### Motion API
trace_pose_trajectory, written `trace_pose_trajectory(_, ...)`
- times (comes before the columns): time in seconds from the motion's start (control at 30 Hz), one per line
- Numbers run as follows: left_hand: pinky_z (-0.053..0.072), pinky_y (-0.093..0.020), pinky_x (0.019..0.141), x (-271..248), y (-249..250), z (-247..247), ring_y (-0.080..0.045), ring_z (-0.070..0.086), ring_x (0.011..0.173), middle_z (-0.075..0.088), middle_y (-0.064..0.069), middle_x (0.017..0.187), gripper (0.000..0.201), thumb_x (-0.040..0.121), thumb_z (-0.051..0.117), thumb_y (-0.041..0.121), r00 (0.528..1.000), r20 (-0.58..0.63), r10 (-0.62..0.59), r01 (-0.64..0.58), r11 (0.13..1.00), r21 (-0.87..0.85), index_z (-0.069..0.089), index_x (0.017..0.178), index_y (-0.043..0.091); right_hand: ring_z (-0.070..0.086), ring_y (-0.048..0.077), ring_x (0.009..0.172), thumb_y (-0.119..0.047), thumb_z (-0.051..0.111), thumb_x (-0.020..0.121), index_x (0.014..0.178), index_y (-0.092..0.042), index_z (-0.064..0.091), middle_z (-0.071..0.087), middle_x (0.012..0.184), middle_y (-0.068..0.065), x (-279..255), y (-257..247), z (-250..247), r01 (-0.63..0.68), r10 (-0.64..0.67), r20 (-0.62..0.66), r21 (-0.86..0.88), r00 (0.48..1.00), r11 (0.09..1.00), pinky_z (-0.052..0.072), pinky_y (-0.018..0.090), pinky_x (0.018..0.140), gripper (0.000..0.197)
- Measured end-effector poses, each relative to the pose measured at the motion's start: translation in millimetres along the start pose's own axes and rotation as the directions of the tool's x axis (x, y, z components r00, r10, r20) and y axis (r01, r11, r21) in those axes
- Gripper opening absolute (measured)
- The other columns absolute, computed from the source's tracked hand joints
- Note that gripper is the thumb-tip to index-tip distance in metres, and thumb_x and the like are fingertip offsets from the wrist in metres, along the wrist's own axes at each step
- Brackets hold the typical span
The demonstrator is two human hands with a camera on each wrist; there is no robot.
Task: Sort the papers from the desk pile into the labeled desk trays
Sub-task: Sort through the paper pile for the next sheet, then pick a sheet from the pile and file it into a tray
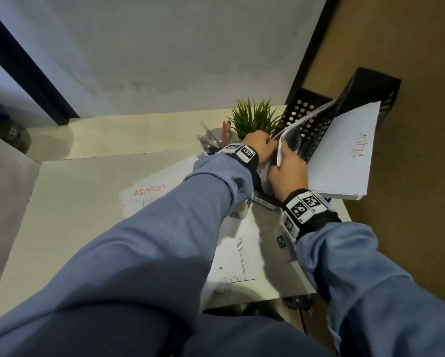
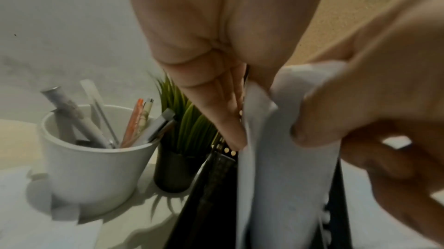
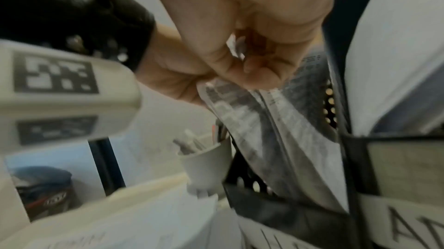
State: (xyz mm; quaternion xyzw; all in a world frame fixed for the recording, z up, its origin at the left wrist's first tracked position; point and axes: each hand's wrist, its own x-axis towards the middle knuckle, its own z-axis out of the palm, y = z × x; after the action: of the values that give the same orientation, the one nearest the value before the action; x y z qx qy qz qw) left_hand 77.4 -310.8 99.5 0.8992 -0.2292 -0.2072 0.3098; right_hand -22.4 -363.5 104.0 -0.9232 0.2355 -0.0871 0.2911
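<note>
Both hands meet at the black perforated trays [image 1: 311, 124] at the desk's back right. My left hand [image 1: 266, 146] pinches the near edge of a bent bundle of printed papers [image 1: 293, 124], and my right hand [image 1: 284, 157] grips the same bundle from the right. The bundle stands slanted in the left tray slot [image 3: 276, 213]. In the left wrist view the left fingers [image 2: 230, 124] lie along the white sheet [image 2: 276, 167]. The right fingers [image 3: 254, 70] curl over the printed sheet [image 3: 276, 129]. A thick white stack [image 1: 345, 155] with red writing leans in the right tray [image 1: 376, 83].
Loose sheets lie on the desk: one marked ADMIN [image 1: 149, 194] and a printed one [image 1: 236, 256] under my arms. A white pen cup [image 2: 96, 158] and a small green plant [image 2: 187, 125] stand just left of the trays. Handwritten labels [image 3: 408, 228] front the trays.
</note>
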Motion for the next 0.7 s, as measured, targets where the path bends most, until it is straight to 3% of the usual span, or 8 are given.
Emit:
trace_pose_trajectory(0.13,0.050,-0.035,0.082,-7,-9,3,-0.026,0.062,0.090,0.065,-0.010,0.097,0.032,0.095,0.046,0.035,0.999,-0.049,0.015,-0.018,0.997,-0.072,0.062,0.109,0.010,0.058,0.038,0.104,-0.003,0.045,0.085,0.138,-0.017,0.039,0.060,0.117,0.021,-1,10,13,0.012,-0.012,-0.007,-0.002,1.000,1.000,0.048,0.038,0.084,0.055)
trace_pose_trajectory(0.23,0.052,-0.037,0.088,-22,-17,-12,-0.020,0.062,0.094,0.065,-0.006,0.106,0.033,0.094,0.049,0.035,0.972,-0.235,-0.005,-0.056,0.966,-0.253,0.058,0.115,0.012,0.058,0.036,0.103,-0.005,0.047,0.083,0.140,-0.017,0.034,0.058,0.119,0.019,0,9,15,0.020,-0.020,-0.024,0.027,1.000,0.999,0.048,0.038,0.084,0.060)
trace_pose_trajectory(0.33,0.051,-0.033,0.088,-45,-58,-31,-0.018,0.062,0.089,0.067,-0.003,0.100,0.026,0.092,0.051,0.030,0.917,-0.382,-0.116,-0.024,0.939,-0.342,0.062,0.107,0.012,0.057,0.029,0.103,-0.019,0.053,0.086,0.144,-0.020,0.029,0.058,0.120,0.012,-14,2,18,0.073,-0.069,-0.035,0.130,0.997,0.989,0.048,0.038,0.090,0.062)
trace_pose_trajectory(0.4,0.053,-0.036,0.086,-65,-102,-39,-0.024,0.065,0.089,0.068,-0.008,0.101,0.022,0.090,0.054,0.026,0.870,-0.418,-0.263,0.110,0.929,-0.354,0.063,0.101,0.010,0.054,0.020,0.084,-0.022,0.055,0.087,0.139,-0.021,0.035,0.059,0.097,0.003,-31,-3,25,0.156,-0.149,-0.050,0.184,0.988,0.970,0.047,0.033,0.079,0.056)
trace_pose_trajectory(0.47,0.050,-0.036,0.089,-89,-147,-41,-0.031,0.063,0.099,0.066,-0.014,0.109,0.024,0.089,0.053,0.022,0.818,-0.368,-0.443,0.358,0.891,-0.278,0.062,0.105,0.006,0.048,0.015,0.074,-0.020,0.055,0.087,0.127,-0.018,0.047,0.053,0.083,0.000,-48,-6,40,0.203,-0.211,0.024,0.181,0.977,0.962,0.042,0.029,0.070,0.041)
trace_pose_trajectory(0.57,0.045,-0.037,0.090,-129,-203,-29,-0.036,0.056,0.111,0.058,-0.019,0.123,0.038,0.089,0.054,0.023,0.693,-0.202,-0.692,0.677,0.721,-0.146,0.053,0.118,-0.001,0.056,0.023,0.086,-0.017,0.055,0.085,0.120,-0.012,0.054,0.057,0.096,0.008,-64,0,78,0.103,-0.134,0.253,0.130,0.958,0.986,0.046,0.030,0.078,0.035)
trace_pose_trajectory(0.63,0.045,-0.040,0.090,-152,-224,-16,-0.038,0.054,0.112,0.053,-0.022,0.126,0.047,0.087,0.058,0.028,0.624,-0.155,-0.766,0.755,0.642,-0.131,0.047,0.122,-0.002,0.056,0.028,0.106,-0.016,0.058,0.084,0.125,-0.007,0.051,0.055,0.117,0.015,-72,7,102,-0.069,0.033,0.395,0.077,0.918,0.995,0.042,0.028,0.088,0.043)
trace_pose_trajectory(0.7,0.044,-0.042,0.094,-167,-231,-4,-0.039,0.049,0.117,0.045,-0.022,0.131,0.058,0.085,0.062,0.033,0.573,-0.151,-0.806,0.792,0.591,-0.150,0.040,0.126,-0.002,0.053,0.030,0.107,-0.018,0.059,0.084,0.121,-0.002,0.051,0.053,0.118,0.018,-79,12,120,-0.177,0.141,0.472,0.033,0.870,0.984,0.039,0.028,0.084,0.041)
